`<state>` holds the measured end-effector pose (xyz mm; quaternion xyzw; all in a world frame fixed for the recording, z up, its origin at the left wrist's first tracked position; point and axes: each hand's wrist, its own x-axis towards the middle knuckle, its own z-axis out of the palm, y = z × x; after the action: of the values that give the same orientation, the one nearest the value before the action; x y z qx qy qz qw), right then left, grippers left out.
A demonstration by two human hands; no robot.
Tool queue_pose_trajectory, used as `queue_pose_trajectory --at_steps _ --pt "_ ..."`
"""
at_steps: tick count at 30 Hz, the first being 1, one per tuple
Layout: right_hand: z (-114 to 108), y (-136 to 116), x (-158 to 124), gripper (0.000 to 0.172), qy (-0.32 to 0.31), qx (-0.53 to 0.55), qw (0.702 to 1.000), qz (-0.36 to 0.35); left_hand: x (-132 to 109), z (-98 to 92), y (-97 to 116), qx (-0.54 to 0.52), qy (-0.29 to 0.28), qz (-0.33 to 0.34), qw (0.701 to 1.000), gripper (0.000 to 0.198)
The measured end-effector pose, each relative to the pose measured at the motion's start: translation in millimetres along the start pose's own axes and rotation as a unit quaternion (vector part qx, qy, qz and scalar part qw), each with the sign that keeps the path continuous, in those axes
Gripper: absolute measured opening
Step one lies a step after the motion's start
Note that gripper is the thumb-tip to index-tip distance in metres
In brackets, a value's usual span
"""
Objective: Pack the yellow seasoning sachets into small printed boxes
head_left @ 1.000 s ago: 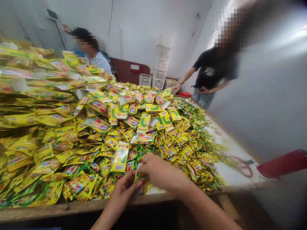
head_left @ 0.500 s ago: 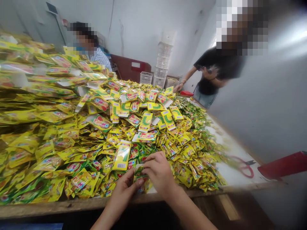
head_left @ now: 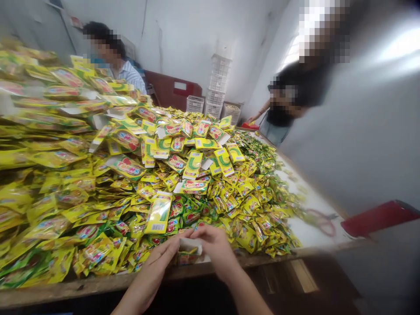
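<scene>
Both my hands hang over the near table edge, holding a small foil sachet packet (head_left: pixel 189 250) with a white strip along its top between them. My left hand (head_left: pixel 159 255) pinches its left side, and my right hand (head_left: pixel 215 247) grips it from the right. Just beyond my fingers lies a large heap of yellow and green foil sachets (head_left: pixel 197 192). A long yellow sachet pack (head_left: pixel 159 213) rests on the heap close to my hands. The lower part of the packet is partly hidden by my fingers.
The wooden-edged table (head_left: pixel 315 232) holds the heap, with red-handled scissors (head_left: pixel 322 221) on its white top. A red object (head_left: pixel 379 218) stands at right. One person (head_left: pixel 129 74) sits beyond the heap, another (head_left: pixel 295 87) stands at right, near stacked white plastic crates (head_left: pixel 218 83).
My hands have come closer together around the packet, and its white strip now shows at the top. The whole view has shifted slightly left, and the standing person's arm has lowered.
</scene>
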<state>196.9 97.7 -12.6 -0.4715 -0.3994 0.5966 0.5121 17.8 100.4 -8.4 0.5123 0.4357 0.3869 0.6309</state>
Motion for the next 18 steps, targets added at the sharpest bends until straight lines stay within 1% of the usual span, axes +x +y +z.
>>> queue_pose_trajectory --at_steps 2,4,6,8,10,11,13,15,16,18 --pt "0.8 5.6 0.9 0.026 -0.011 0.031 0.999 -0.001 0.4 -6.4 0.4 0.016 -0.008 0.001 1.000 0.042" --pt "-2.1 6.9 -1.3 0.024 -0.015 0.064 0.997 -0.027 1.1 -12.6 -0.6 0.032 0.020 0.007 0.999 0.041" --pt "-6.5 6.2 -6.2 0.022 -0.041 0.089 0.994 -0.039 1.3 -15.8 -0.8 0.042 0.047 0.008 0.998 0.039" --pt "-8.9 4.9 -10.7 0.020 -0.062 0.086 0.993 -0.043 1.9 -15.4 1.7 0.059 0.048 0.005 0.997 0.036" --pt "-6.8 3.4 -11.4 0.015 -0.056 0.038 0.995 -0.072 5.2 -13.0 6.7 0.083 0.029 0.009 0.996 0.033" --pt "-4.0 2.4 -9.6 0.015 -0.039 -0.007 0.994 -0.098 8.5 -11.9 9.4 0.093 0.020 0.013 0.995 0.031" --pt "3.7 -0.2 -1.5 0.021 0.011 -0.115 0.982 -0.152 17.9 -11.8 13.2 0.099 0.020 0.024 0.995 0.031" --pt "11.6 -3.7 10.2 0.027 0.059 -0.187 0.964 -0.179 28.0 -14.8 14.1 0.089 0.041 0.032 0.995 0.032" --pt "14.6 -5.6 16.0 0.028 0.072 -0.195 0.961 -0.182 32.2 -17.2 13.4 0.085 0.058 0.033 0.994 0.034" --pt "18.4 -8.9 25.6 0.022 0.059 -0.169 0.968 -0.178 37.7 -22.5 10.6 0.101 0.098 0.034 0.989 0.036"
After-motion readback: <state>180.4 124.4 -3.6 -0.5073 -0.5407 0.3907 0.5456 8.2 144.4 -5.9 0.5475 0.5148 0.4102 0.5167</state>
